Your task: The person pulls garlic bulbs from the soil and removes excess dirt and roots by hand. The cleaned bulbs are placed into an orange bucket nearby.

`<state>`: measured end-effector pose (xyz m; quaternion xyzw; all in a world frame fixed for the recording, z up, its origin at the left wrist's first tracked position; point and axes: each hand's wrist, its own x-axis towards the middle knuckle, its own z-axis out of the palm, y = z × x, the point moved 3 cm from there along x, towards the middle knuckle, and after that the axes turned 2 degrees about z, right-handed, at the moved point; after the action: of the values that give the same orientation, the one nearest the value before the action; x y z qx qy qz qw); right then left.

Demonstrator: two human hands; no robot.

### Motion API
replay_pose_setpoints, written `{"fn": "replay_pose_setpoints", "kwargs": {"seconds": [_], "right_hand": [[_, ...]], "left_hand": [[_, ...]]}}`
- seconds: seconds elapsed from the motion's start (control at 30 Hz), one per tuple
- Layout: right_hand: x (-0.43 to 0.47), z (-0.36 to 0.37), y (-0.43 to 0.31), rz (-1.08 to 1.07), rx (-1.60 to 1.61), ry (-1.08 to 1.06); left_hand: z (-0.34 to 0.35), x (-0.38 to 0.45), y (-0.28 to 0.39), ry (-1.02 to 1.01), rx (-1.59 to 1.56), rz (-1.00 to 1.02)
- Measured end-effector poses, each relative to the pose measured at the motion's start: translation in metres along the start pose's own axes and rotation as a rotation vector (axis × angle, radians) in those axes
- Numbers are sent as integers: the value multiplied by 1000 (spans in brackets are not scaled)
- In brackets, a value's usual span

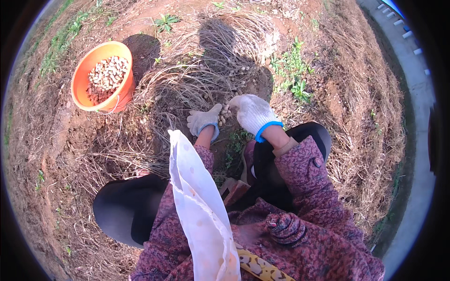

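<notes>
A cluster of unshelled peanut pods [224,115] sits between my two gloved hands. My left hand [204,121], in a pale knit work glove with a blue cuff, is curled at the dried peanut plants [182,86], its thumb beside the pods. My right hand [254,114], in a white knit glove with a bright blue cuff, bends in from the right with its fingertips against the cluster. Its fingers are partly hidden behind the back of the glove, so its grip does not show. More pods [242,68] lie among the stems beyond my hands.
An orange bucket [80,75] at the upper left holds peanut pods [109,73], with darker ones along one side. Green weeds [295,66] grow to the right. A white cloth [200,207] hangs across the near view, before my bent knees. A paved strip [418,140] borders the far right.
</notes>
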<state>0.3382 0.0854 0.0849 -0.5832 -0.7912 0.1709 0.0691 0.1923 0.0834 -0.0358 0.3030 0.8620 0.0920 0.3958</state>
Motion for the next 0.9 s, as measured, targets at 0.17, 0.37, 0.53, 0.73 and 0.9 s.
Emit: {"fn": "replay_pose_setpoints", "kwargs": {"seconds": [0.17,0.37,0.53,0.73,0.9], "right_hand": [[12,17,54,84,189,130],[20,49,102,528,836,-28],[31,57,59,601,1296,-241],[45,63,5,297,1127,-527],[57,71,-5,92,786,-510]], "left_hand": [[3,36,7,79,-61,0],[3,81,-49,351,-486,1066],[14,94,-79,54,-678,887],[-8,56,-73,-857,-1815,267],[-24,57,-75,-677,-1269,533]]}}
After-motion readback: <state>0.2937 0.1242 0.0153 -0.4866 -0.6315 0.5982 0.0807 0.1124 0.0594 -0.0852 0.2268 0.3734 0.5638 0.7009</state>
